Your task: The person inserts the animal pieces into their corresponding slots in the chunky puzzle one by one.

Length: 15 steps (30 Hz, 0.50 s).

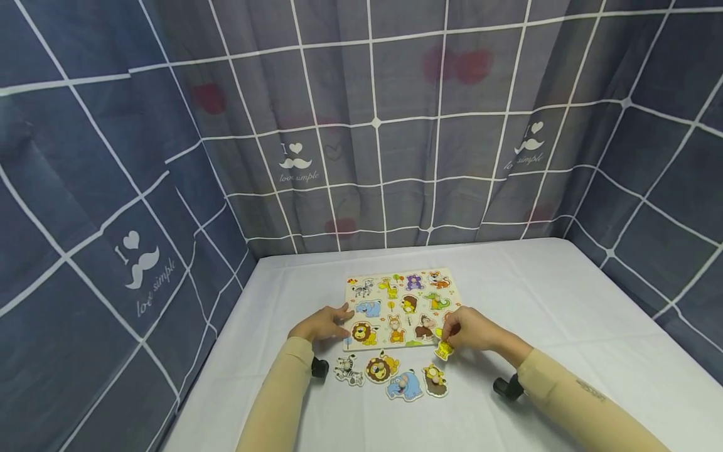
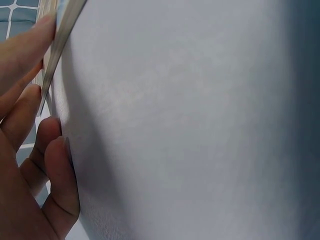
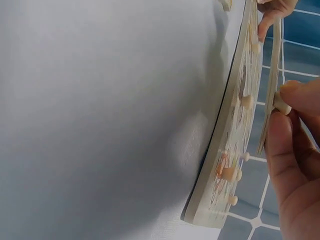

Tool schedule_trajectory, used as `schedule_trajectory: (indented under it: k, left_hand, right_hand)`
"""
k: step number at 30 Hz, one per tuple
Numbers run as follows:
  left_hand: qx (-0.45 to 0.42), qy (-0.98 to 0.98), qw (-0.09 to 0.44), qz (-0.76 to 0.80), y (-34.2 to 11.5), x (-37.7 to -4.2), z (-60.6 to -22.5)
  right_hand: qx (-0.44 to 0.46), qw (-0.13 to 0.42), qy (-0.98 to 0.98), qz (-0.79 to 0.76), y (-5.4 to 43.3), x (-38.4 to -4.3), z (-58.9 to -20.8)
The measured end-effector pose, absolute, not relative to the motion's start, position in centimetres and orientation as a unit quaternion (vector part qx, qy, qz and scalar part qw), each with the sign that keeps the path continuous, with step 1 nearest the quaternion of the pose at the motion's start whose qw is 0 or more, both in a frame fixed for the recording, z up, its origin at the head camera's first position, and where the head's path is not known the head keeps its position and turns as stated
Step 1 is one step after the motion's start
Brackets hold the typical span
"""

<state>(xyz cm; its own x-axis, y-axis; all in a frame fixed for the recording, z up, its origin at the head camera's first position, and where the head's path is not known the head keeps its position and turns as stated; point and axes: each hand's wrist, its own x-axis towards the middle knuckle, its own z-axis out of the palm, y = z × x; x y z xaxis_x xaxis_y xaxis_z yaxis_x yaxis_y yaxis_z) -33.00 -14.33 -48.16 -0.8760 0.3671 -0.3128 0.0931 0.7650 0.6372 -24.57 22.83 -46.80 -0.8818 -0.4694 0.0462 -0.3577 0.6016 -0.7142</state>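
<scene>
A wooden knob puzzle board (image 1: 390,344) with animal pictures lies flat on the white table. My right hand (image 1: 467,329) pinches a yellow puzzle piece (image 1: 444,351) at the board's front right corner. Seen from the right wrist, thumb and fingertips hold that piece (image 3: 272,65) by its small wooden knob (image 3: 282,104), raised off the board (image 3: 202,210). The animal on the piece is too small to tell. My left hand (image 1: 324,323) rests at the board's left edge, its loosely bent fingers (image 2: 25,50) touching the edge in the left wrist view.
Before the board lie loose pieces: a zebra (image 1: 349,370), a lion (image 1: 381,368), a blue elephant (image 1: 405,385) and a hedgehog (image 1: 435,380). White cloth (image 1: 519,295) covers the table. Dark checked curtains (image 1: 395,144) stand behind it and at both sides.
</scene>
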Motion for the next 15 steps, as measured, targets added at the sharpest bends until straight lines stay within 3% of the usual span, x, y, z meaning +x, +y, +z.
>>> schedule_trajectory:
  k: [15]
  left_hand:
    - [0.121,0.912,0.218,0.326,-14.4,-32.6,-48.1]
  right_hand:
    - [-0.241,0.097,0.886,-0.385,22.4,-26.2,-46.5]
